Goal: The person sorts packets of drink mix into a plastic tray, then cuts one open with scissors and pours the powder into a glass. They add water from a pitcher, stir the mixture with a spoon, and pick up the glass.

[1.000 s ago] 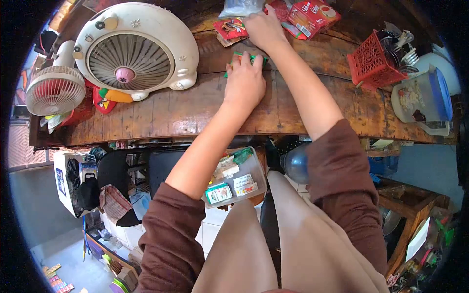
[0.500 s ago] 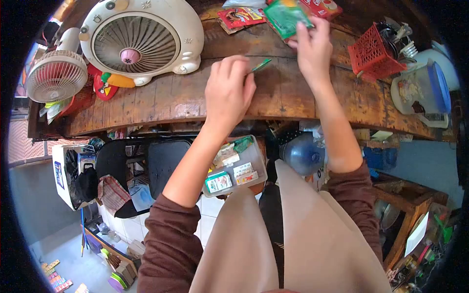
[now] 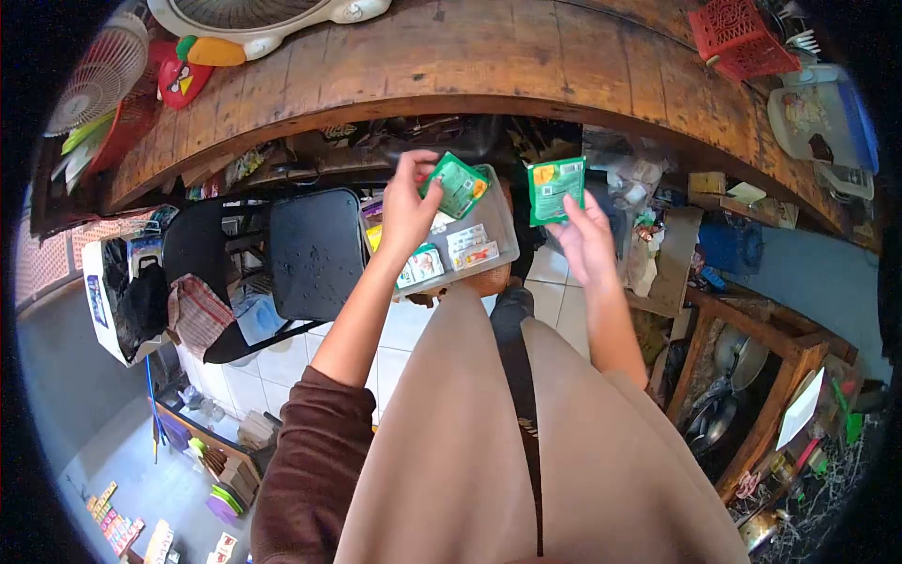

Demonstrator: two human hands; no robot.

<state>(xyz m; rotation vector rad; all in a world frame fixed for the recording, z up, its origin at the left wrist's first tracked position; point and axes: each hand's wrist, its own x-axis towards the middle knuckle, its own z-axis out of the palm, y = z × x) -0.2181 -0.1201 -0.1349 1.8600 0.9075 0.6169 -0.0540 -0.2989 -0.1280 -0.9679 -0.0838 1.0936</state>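
My left hand pinches a green sachet, which hangs tilted over a clear plastic tub. Another green sachet, with a yellow-orange picture at its top, is gripped at its lower edge by my right hand. This one is held nearly upright, to the right of the tub. Inside the tub lie a green-and-white pack and small white-and-orange packets. My left hand and its sachet hide the tub's far side.
A wooden table spans the top, with a red basket and a lidded plastic container at right. A black chair stands left of the tub. At lower right, a wooden rack holds pans.
Both hands have come back from above the table to the tub, each with a green sachet. The view has tilted downward, so the red packets on the table are out of sight.
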